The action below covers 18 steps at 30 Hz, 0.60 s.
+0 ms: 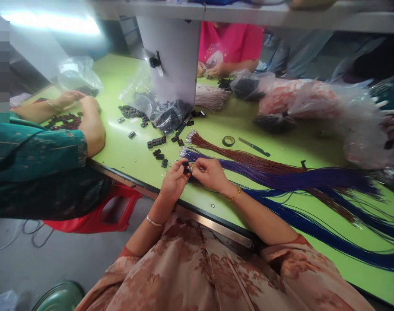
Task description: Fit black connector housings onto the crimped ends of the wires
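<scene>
Where the two hands meet: the left hand [173,180] is clamped on a small black connector [186,167], gripped between thumb and fingers above the near edge of the green table [117,140]; the right hand [212,173] is just beside it on the right, its fingertips drawn together, and from where I stand I cannot tell whether a wire sits between them.
Wires: a brown bundle [218,148] and a purple bundle [255,169] stretch from just beyond the hands toward the right, with silvery tips [184,152] at their left ends; a dark blue bundle [326,243] runs off to the right, nearer the table's edge.
Loose connectors: a short row [156,141] and several strays lie left of the hands and farther in, with a heap [130,112] beyond, beside a clear bag [167,116].
Tape and blade: a roll of tape [233,141] rests beyond the brown bundle, a flat dark blade [254,147] to its right.
Company: a person in a green sleeve [54,147] is at the left, near a reddish-black pile [65,122]; someone in a pink top [231,47] is at the far side.
</scene>
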Tool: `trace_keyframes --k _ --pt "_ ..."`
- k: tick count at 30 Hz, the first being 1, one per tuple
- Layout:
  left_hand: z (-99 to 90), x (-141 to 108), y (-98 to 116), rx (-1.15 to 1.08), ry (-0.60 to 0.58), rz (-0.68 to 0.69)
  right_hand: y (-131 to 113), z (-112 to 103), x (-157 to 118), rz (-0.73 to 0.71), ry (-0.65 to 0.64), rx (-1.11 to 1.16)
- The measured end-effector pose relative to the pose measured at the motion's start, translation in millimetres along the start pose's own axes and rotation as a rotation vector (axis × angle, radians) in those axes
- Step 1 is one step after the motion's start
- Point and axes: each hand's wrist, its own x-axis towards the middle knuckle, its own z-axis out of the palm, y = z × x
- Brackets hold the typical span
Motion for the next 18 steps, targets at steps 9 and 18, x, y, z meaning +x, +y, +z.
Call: trace_keyframes --k 9,18 --pt "2.4 -1.1 1.2 0.063 0.005 0.0 -2.7 -1.7 -1.3 -0.022 0.018 -0.053" --pt "2.1 -1.5 -3.3 0.154 0.062 0.09 3.5 4.2 0.6 -0.084 -0.027 -0.013"
